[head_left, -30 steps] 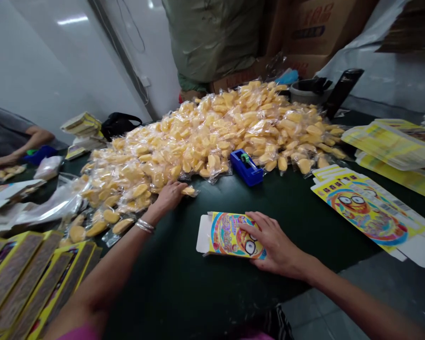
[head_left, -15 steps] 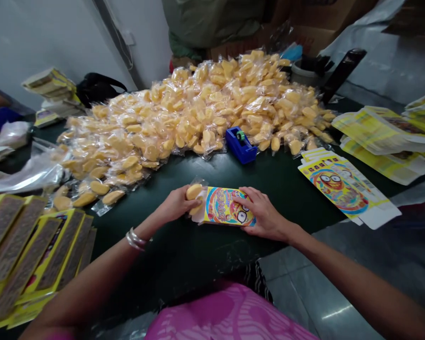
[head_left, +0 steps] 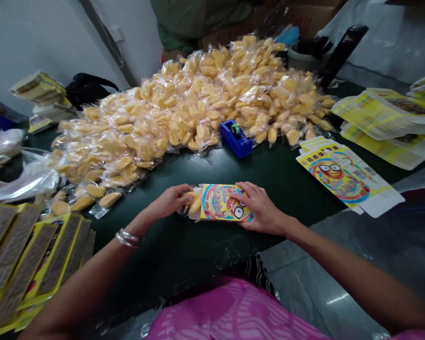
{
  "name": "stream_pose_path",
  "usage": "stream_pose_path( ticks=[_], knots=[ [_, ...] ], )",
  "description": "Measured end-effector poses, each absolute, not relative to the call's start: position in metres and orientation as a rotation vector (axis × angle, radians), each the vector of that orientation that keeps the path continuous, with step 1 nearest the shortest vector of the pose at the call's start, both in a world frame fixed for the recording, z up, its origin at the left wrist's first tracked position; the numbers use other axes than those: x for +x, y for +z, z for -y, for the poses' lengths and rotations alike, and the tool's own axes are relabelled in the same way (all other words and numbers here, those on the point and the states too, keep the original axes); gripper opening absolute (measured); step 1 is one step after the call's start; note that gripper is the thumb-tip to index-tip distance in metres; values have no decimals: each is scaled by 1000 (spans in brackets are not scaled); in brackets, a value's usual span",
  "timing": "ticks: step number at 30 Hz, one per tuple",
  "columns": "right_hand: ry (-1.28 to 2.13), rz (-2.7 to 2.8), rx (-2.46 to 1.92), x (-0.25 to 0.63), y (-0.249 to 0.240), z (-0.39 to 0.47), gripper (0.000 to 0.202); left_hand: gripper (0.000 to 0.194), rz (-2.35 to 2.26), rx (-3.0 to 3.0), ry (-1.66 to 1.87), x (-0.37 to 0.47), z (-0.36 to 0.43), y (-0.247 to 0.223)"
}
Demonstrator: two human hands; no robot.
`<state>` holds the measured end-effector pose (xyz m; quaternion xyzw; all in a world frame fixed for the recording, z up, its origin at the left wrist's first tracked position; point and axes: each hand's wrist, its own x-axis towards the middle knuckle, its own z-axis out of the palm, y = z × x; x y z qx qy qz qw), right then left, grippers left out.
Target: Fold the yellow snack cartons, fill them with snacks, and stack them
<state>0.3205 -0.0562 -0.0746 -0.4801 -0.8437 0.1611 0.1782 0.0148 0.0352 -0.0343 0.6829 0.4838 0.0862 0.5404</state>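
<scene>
A small printed carton [head_left: 217, 202], yellow with a cartoon face in glasses, lies across the dark table in front of me. My right hand [head_left: 260, 208] is closed around its right end, thumb on the printed face. At the carton's open left end, my left hand [head_left: 172, 202] grips a clear bag of yellow, potato-shaped pieces [head_left: 196, 203]. The bag sits partly inside the opening, between the white flaps. How many pieces the bag holds I cannot tell.
A large heap of bagged yellow pieces [head_left: 184, 104] covers the back of the table. Before it stands a blue tape dispenser [head_left: 236, 139]. Flattened cartons [head_left: 347, 174] lie at the right, with stacks [head_left: 382, 115] behind. Filled yellow boxes [head_left: 46, 255] line the left.
The bagged yellow pieces have moved rightward from outside the carton's left end into its opening, pushed by my left hand. My right hand keeps its hold on the carton.
</scene>
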Motion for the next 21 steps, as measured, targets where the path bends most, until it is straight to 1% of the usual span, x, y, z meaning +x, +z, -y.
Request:
stream_pose_path(
  ticks=[4,7,12,17,21],
  knots=[
    [472,2372,-1346,320,-76,57,81,22,-1017,1671,-1,36,-55,-26],
    [459,2361,-1344,319,-76,57,80,18,-1065,1744,63,44,-61,-23],
    [463,2360,-1366,320,-75,57,80,39,-1307,1767,406,28,-38,-29],
    [452,2345,-1332,316,-76,58,78,37,-1277,1474,446,27,-12,-39],
    [415,2314,-1275,305,-77,63,76,43,-1156,1301,487,49,-9,-35]
  ],
)
